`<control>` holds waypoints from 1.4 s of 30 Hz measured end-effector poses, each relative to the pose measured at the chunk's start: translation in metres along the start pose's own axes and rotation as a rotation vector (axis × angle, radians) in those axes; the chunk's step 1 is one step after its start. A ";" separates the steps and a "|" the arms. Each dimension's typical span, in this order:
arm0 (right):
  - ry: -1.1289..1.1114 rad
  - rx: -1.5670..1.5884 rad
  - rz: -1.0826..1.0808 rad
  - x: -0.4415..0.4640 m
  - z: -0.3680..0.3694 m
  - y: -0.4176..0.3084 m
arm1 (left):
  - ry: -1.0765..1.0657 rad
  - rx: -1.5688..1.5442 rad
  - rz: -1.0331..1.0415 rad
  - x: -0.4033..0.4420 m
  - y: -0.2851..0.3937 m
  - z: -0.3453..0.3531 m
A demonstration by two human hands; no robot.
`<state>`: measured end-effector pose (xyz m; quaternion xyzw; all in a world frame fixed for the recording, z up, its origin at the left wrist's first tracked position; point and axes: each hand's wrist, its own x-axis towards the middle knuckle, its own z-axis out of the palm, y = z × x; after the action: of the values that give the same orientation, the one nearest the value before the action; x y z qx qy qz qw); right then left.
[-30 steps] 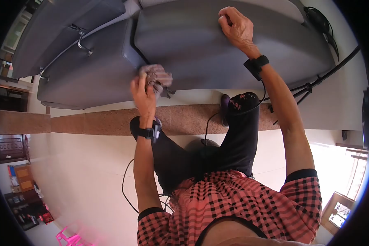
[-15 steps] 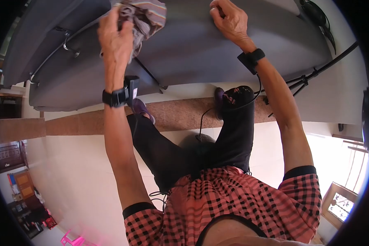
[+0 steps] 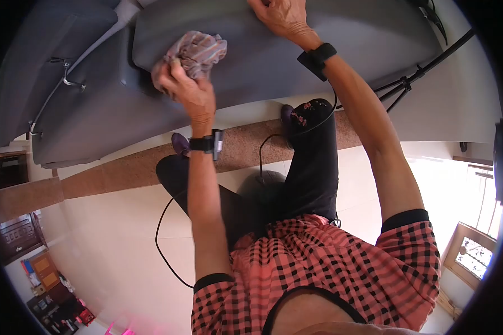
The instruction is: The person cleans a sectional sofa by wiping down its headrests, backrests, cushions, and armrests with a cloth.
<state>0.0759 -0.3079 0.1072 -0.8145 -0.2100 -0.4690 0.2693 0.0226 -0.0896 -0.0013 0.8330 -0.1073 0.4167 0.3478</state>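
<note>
A crumpled, striped greyish-pink cloth [image 3: 198, 51] is bunched under the fingers of my left hand [image 3: 185, 92]. That hand is closed on it and presses it against the grey padded surface [image 3: 318, 67] of a long upholstered piece of furniture. My right hand [image 3: 285, 18] rests on the same surface farther right, at the top edge of view. Its fingers are curled in, partly cut off by the frame, and nothing shows in them. Each wrist wears a black strap with a small box.
At the left, a metal bracket [image 3: 67, 78] is fixed to a grey padded section. Black tripod-like legs [image 3: 405, 84] stand at the right. A thin black cable [image 3: 157, 234] loops beside my leg. A brown stone strip [image 3: 117, 173] crosses the pale floor. Something pink lies at bottom left.
My left hand has moved right and down in view, bringing the cloth across the grey surface. My right hand appears higher and farther left. The camera view has shifted somewhat.
</note>
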 end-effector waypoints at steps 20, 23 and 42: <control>-0.006 0.008 0.012 0.001 0.004 0.003 | 0.075 -0.181 0.120 0.042 0.028 -0.020; -0.006 0.001 0.029 0.000 0.007 0.004 | 0.051 0.052 0.275 0.027 0.017 0.004; -0.013 -0.020 -0.015 0.007 0.013 -0.001 | 0.326 -0.991 -1.536 -0.165 -0.092 0.139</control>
<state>0.0869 -0.2987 0.1082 -0.8186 -0.2132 -0.4678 0.2561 0.0481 -0.1333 -0.2305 0.3629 0.3584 0.0903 0.8554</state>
